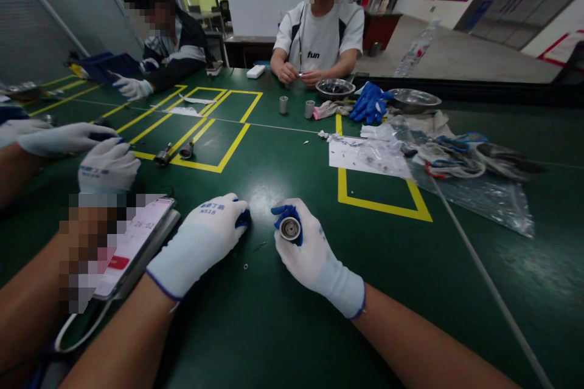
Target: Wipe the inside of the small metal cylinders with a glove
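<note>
My right hand (pixel 310 249), in a white glove with blue fingertips, is wrapped round a small metal cylinder (pixel 290 229). Its round open end faces up toward me, and grey metal parts show inside. A short way to the left, my left hand (pixel 212 225) in a matching glove rests low over the table, fingers curled under. Whatever its fingertips pinch, if anything, is hidden. Between and below the hands lie a tiny ring (pixel 245 266) and a thin dark sliver (pixel 260 247) on the green tabletop (pixel 274 328).
Left of me, a co-worker's gloved hands (pixel 109 164) are beside a phone (pixel 132 243). Two metal fittings (pixel 162 155) lie near yellow tape. Two metal cups (pixel 283 105), blue gloves (pixel 369 103), metal dishes (pixel 335 88) and plastic bags (pixel 483 206) lie farther off. Two people sit opposite.
</note>
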Demonstrator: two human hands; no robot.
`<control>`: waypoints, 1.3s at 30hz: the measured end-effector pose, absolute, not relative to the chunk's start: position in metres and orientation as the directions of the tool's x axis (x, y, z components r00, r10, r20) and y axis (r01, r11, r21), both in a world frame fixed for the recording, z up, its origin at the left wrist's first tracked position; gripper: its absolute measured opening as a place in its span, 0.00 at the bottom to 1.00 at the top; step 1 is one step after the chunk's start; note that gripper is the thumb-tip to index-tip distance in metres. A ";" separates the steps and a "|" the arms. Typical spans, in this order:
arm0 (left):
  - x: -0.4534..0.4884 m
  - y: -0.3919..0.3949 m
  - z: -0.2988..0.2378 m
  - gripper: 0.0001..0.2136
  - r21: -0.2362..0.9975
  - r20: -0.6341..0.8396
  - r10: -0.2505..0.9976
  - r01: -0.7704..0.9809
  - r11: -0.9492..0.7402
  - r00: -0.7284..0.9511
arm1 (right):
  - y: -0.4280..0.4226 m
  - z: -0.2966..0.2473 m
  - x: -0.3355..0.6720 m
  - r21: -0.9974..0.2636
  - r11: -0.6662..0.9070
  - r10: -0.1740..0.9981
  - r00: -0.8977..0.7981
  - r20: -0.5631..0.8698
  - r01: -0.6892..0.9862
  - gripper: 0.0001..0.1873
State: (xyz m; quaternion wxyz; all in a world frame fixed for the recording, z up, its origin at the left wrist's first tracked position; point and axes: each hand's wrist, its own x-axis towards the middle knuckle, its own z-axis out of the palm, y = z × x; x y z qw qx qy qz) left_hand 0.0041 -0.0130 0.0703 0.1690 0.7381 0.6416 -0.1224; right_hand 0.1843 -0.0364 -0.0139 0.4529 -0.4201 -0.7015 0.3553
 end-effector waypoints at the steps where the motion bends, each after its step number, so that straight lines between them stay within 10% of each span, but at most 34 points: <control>1: 0.004 -0.013 0.069 0.12 0.092 -0.390 0.907 0.986 -0.136 0.161 | -0.036 -0.014 0.184 -0.880 0.389 0.915 -0.228 0.333 0.273 0.15; 33: 0.000 -0.023 0.062 0.09 0.230 -0.295 0.932 0.962 -0.145 0.210 | -0.034 -0.016 0.183 -0.932 0.270 0.960 -0.146 0.240 0.242 0.03; 39: -0.006 -0.022 0.062 0.09 0.499 -0.166 0.939 0.847 -0.182 0.300 | -0.034 -0.015 0.183 -0.923 0.324 0.935 -0.220 0.278 0.210 0.02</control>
